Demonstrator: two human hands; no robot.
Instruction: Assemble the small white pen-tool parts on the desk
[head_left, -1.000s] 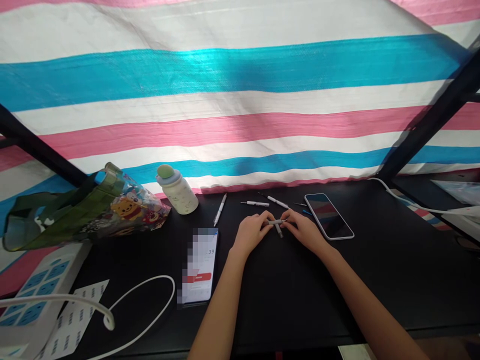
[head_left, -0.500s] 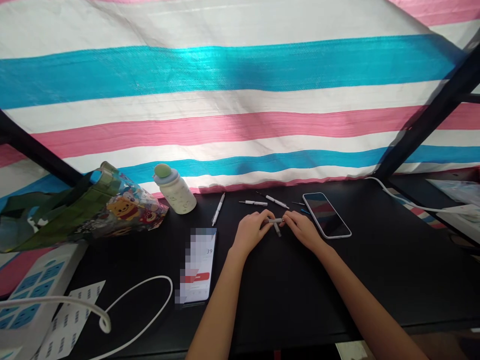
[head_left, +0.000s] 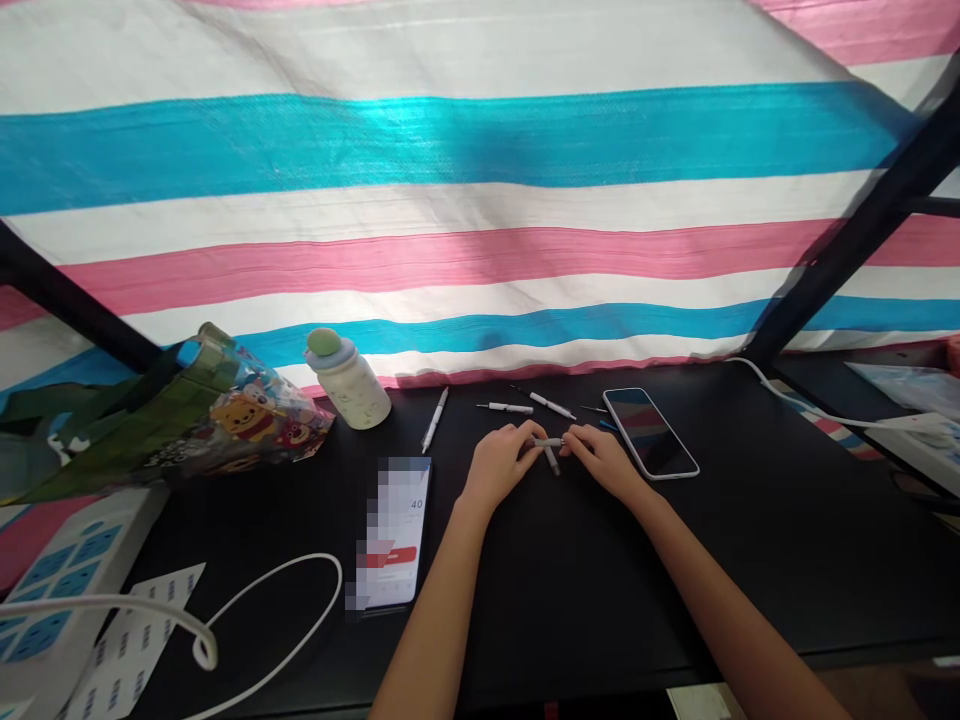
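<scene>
Both hands meet over the black desk. My left hand (head_left: 504, 460) is closed on the left end of a short grey pen-like piece (head_left: 549, 442), and my right hand (head_left: 598, 458) pinches its right end. Beneath that piece, a second grey part (head_left: 553, 461) slants downward; whether they touch is unclear. Behind my hands lie a white pen (head_left: 510, 407) with a thin dark tip and another white pen (head_left: 553, 405) set at an angle. A third white pen (head_left: 435, 420) lies farther left. Small blue and dark pieces beside my right hand are partly hidden.
A lit phone (head_left: 397, 535) lies left of my left arm; a dark-screened phone (head_left: 650, 432) is to the right. A bottle (head_left: 349, 380), a cartoon bag (head_left: 247, 415), a white cable (head_left: 300, 635) and a power strip (head_left: 75, 575) occupy the left side. Striped sheeting hangs behind.
The number on the lit phone has gone from 39 to 40. The view has shifted slightly; both hands keep their grip on the grey piece.
</scene>
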